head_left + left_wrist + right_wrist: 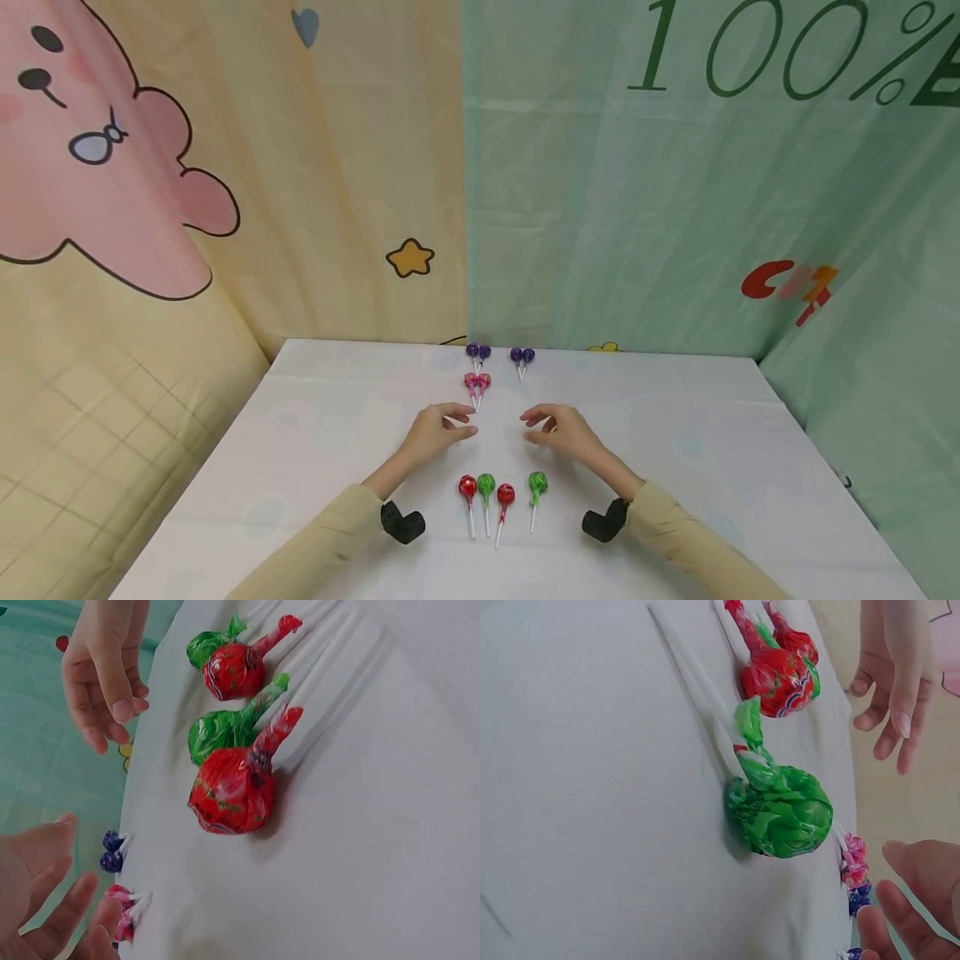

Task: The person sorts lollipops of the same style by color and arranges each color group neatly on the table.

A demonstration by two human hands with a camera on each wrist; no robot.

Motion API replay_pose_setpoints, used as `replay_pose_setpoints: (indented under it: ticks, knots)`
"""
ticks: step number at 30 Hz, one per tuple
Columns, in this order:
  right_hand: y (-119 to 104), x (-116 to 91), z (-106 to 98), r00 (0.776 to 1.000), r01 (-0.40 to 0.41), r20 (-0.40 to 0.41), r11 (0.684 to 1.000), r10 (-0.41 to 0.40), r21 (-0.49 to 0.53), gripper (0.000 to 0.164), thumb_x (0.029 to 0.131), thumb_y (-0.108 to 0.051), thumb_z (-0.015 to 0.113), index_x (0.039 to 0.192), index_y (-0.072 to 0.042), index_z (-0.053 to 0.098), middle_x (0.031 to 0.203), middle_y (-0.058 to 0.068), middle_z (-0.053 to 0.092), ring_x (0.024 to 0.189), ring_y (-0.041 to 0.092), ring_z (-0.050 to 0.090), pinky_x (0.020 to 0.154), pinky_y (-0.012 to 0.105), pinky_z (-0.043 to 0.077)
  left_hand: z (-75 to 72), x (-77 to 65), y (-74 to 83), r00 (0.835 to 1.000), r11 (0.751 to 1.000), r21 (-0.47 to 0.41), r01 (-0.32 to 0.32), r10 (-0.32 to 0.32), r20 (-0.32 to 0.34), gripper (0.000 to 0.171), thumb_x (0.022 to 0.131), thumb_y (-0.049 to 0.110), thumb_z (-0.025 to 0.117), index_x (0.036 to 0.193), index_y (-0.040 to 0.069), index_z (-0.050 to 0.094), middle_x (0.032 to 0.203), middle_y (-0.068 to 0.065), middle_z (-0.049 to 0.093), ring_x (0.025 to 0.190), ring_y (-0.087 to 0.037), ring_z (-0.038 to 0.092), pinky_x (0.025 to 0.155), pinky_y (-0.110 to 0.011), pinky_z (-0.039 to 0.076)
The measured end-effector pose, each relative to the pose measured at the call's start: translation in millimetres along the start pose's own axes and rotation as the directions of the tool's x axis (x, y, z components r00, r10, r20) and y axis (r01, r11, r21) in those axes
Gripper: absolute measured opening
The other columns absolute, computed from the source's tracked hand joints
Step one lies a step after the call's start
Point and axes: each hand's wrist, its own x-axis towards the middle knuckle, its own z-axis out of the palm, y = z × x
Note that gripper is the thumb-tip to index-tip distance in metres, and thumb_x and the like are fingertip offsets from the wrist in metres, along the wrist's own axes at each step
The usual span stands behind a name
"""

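One left hand [433, 429], fingers parted, thumb apart, holding nothing; one right hand [564, 430], likewise loosely parted and empty, facing it across a gap. Just beyond the left hand's fingertips: pink lollipops [471, 381], lying close together, heads away from the hand; whether hand and lollipops touch cannot be told. On the near side of both hands, between the wrists: a row of red lollipops [468, 486] and green lollipops [486, 483], alternating, the green one nearest the right hand set slightly apart. Farther from the left hand than the pink: purple lollipops [472, 351], one pair; a second pair lies beyond the right hand's fingertips. Under all, one white surface [337, 408]; past its far edge, a printed cloth backdrop [337, 167]. Hazards, by judgement: a small forward slip of the left hand could nudge the pink pair apart; the black wrist devices [403, 527], flanking the row, could sweep a red or green one askew should the wrists draw inward. Count: pink, two; red, two; green, two; purple, four; lollipops in all, ten; wrist devices, two.
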Motion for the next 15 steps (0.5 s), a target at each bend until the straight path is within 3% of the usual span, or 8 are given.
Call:
replay_pose_setpoints:
  ticks: [15]
  knots:
    - [8.9, -45.6, 0.8, 0.997, 0.029, 0.066, 0.999, -0.028, -0.019, 0.022, 0.086, -0.023, 0.072, 0.104, -0.011, 0.071, 0.092, 0.0, 0.071, 0.068, 0.005, 0.052, 0.059, 0.021, 0.044, 1.7, -38.7, -2.3, 0.995, 0.999, -0.033, 0.013, -0.009, 0.096, 0.034, 0.085, 0.02, 0.073, 0.113, 0.002, 0.069, 0.098, -0.012, 0.072, 0.074, -0.012, 0.057, 0.061, -0.02, 0.044]
